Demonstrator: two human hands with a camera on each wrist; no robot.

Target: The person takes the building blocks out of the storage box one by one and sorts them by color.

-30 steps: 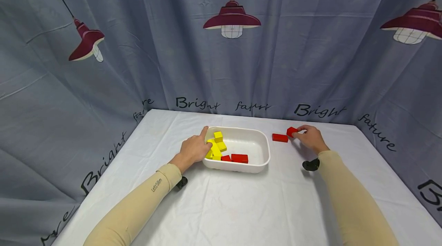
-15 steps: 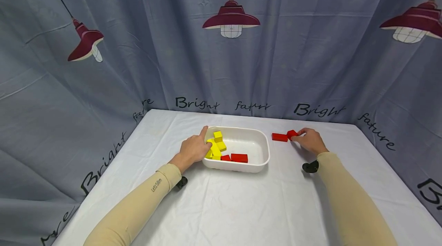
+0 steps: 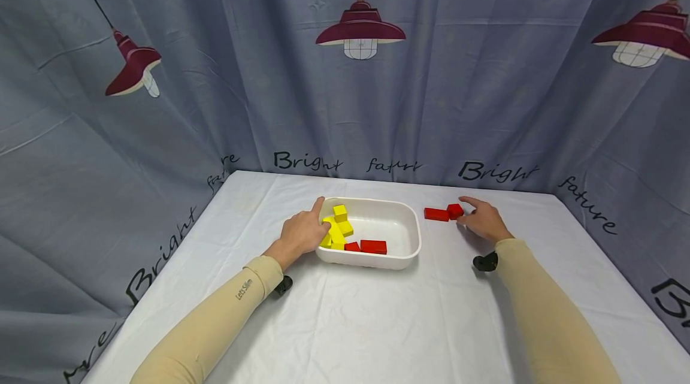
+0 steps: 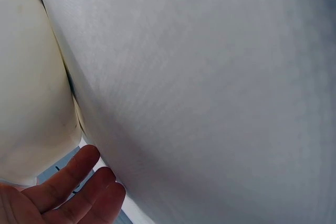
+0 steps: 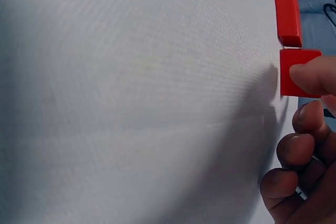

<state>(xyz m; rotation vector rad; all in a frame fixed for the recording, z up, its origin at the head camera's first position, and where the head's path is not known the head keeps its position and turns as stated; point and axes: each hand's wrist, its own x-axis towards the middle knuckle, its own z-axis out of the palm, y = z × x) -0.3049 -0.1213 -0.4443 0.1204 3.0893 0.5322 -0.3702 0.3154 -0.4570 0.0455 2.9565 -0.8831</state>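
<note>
In the head view my left hand (image 3: 303,232) holds the left end of a white plastic tub (image 3: 396,262), its thumb over the rim and its index finger along the edge. Three of that hand's fingers show beside the tub's outer wall in the left wrist view. My right hand (image 3: 485,220) has its thumb and index finger spread around the right side of a small red block (image 3: 455,211). The right wrist view shows the thumb overlapping this block's face. End to end with it lies a longer red block (image 3: 436,214).
Inside the tub, several yellow blocks (image 3: 336,231) are heaped at the left. A red block (image 3: 374,247) and a smaller red piece (image 3: 353,247) lie along its near wall. A white cloth covers the table (image 3: 356,324); a grey-blue curtain (image 3: 269,102) hangs behind.
The small red block has come down and left against the longer one. My right thumb and index finger have loosened from it and spread apart. The left hand and tub have stayed put.
</note>
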